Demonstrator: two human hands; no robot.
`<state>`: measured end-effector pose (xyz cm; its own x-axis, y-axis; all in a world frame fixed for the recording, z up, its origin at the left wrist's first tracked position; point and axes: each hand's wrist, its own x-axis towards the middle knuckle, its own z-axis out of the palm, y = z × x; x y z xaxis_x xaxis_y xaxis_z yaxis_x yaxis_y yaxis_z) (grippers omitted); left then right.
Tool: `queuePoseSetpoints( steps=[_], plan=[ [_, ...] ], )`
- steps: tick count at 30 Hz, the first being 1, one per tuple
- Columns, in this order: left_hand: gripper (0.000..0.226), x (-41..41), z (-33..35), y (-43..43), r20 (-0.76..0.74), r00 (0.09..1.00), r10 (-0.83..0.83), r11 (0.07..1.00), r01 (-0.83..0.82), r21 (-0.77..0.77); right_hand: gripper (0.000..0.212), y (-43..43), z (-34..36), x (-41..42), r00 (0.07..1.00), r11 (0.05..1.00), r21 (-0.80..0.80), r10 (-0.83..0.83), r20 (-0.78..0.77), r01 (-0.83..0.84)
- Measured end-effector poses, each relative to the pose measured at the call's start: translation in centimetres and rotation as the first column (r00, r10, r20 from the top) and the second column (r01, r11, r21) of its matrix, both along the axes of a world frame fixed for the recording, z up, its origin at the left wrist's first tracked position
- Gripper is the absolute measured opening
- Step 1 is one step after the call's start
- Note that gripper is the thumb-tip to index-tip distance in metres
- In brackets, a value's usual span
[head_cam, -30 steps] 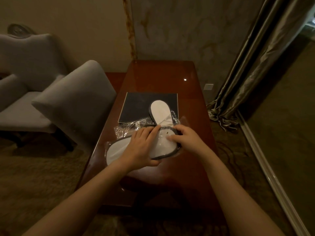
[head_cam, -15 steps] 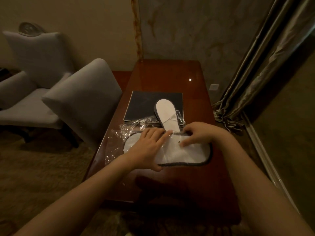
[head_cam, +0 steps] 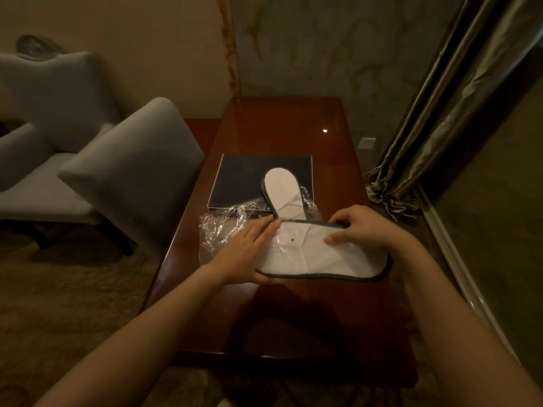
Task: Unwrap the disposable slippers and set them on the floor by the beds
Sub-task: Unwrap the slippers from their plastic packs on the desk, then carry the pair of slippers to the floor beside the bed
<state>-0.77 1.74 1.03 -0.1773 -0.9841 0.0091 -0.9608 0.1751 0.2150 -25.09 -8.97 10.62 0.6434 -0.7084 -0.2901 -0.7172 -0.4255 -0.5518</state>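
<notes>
A white slipper (head_cam: pixel 317 257) with dark trim lies crosswise on the brown wooden table (head_cam: pixel 282 121), most of it out of its clear plastic wrapper (head_cam: pixel 219 227). My right hand (head_cam: pixel 364 229) grips the slipper's far edge at its right part. My left hand (head_cam: pixel 245 248) holds the slipper's left end where the wrapper still covers it, thumb under the near edge. A second white slipper (head_cam: pixel 282 190) lies behind, pointing away, partly on a dark pad (head_cam: pixel 238 180), with crumpled plastic beside it.
Two grey upholstered chairs (head_cam: pixel 132 160) stand left of the table. A heavy curtain (head_cam: pixel 440 113) hangs at the right, bunched on the floor near the table's far corner. Patterned carpet covers the floor on the left.
The near slipper has slid to the right, coming out of the plastic wrapper. My right hand moved right with it; my left hand stayed at the wrapper end.
</notes>
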Motion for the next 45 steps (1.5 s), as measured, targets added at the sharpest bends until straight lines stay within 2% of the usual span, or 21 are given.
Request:
queuePoseSetpoints(
  steps=[4,10,12,13,15,16,21,22,24,27,29,32,35,38,40,43,45],
  plan=[
    [0.109,1.6,-3.0,0.4,-0.035,0.997,0.075,0.995,-0.072,0.061,0.013,-1.5,0.1,-3.1,0.990,0.991,-0.016,-0.130,0.047,0.131],
    [0.124,1.3,-6.1,0.7,-0.051,0.997,0.054,0.937,-0.033,0.348,0.030,-3.6,-2.1,-3.8,0.889,0.910,0.105,-0.414,0.198,0.401],
    [0.116,0.7,-6.5,0.5,-0.065,0.993,0.102,0.899,-0.064,0.433,0.039,-4.2,-3.3,-3.0,0.836,0.868,0.127,-0.497,0.233,0.481],
    [0.102,0.4,-6.7,0.2,-0.070,0.987,0.142,0.884,-0.094,0.458,0.042,-4.5,-3.9,-2.5,0.805,0.843,0.147,-0.538,0.250,0.518],
    [0.065,-0.2,-6.9,-0.6,-0.095,0.971,0.218,0.904,-0.164,0.396,0.044,-5.1,-4.9,-1.7,0.726,0.785,0.222,-0.619,0.300,0.578],
    [0.054,-0.4,-6.8,-1.1,-0.106,0.964,0.243,0.920,-0.194,0.341,0.043,-5.4,-5.4,-1.3,0.681,0.754,0.252,-0.656,0.326,0.606],
    [0.049,-1.2,-5.6,-5.0,-0.032,0.950,0.310,0.936,-0.299,0.186,0.032,-6.8,-7.6,0.4,0.519,0.639,0.326,-0.763,0.386,0.697],
    [0.047,-1.6,-5.2,-5.8,-0.056,0.937,0.345,0.929,-0.332,0.160,0.032,-6.9,-8.0,0.7,0.493,0.620,0.342,-0.777,0.391,0.706],
    [0.041,-2.4,-4.5,-7.8,-0.218,0.859,0.464,0.885,-0.438,0.160,0.038,-7.0,-8.8,1.1,0.443,0.578,0.378,-0.808,0.389,0.723],
    [0.045,-3.2,-3.7,-12.1,-0.422,0.592,0.687,0.726,-0.592,0.350,0.043,-7.7,-10.2,1.6,0.410,0.537,0.390,-0.836,0.364,0.748],
    [0.058,-3.5,-3.9,-14.5,-0.432,0.454,0.779,0.623,-0.633,0.458,0.044,-8.0,-11.2,1.7,0.405,0.520,0.386,-0.848,0.343,0.762],
    [0.078,-3.8,-4.7,-16.6,-0.398,0.313,0.862,0.499,-0.663,0.558,0.040,-8.2,-12.4,1.4,0.407,0.510,0.364,-0.854,0.324,0.779],
    [0.068,-3.6,-5.4,-17.4,-0.427,0.161,0.890,0.424,-0.637,0.644,0.039,-8.3,-13.4,1.2,0.404,0.499,0.371,-0.862,0.307,0.783],
    [0.057,-3.3,-5.6,-17.5,-0.465,0.082,0.882,0.413,-0.608,0.677,0.036,-8.4,-13.7,1.3,0.403,0.495,0.376,-0.865,0.300,0.783],
    [0.047,-3.3,-5.5,-17.5,-0.529,0.032,0.848,0.451,-0.567,0.689,0.034,-8.5,-13.6,1.4,0.397,0.496,0.381,-0.863,0.311,0.780],
    [0.040,-3.4,-4.4,-17.5,-0.643,-0.103,0.759,0.519,-0.500,0.693,0.036,-8.6,-13.1,1.6,0.399,0.505,0.391,-0.858,0.323,0.770],
    [0.036,-3.6,-3.4,-17.4,-0.690,-0.144,0.709,0.556,-0.489,0.672,0.039,-8.6,-12.4,1.8,0.411,0.516,0.388,-0.852,0.325,0.763]
  ],
)
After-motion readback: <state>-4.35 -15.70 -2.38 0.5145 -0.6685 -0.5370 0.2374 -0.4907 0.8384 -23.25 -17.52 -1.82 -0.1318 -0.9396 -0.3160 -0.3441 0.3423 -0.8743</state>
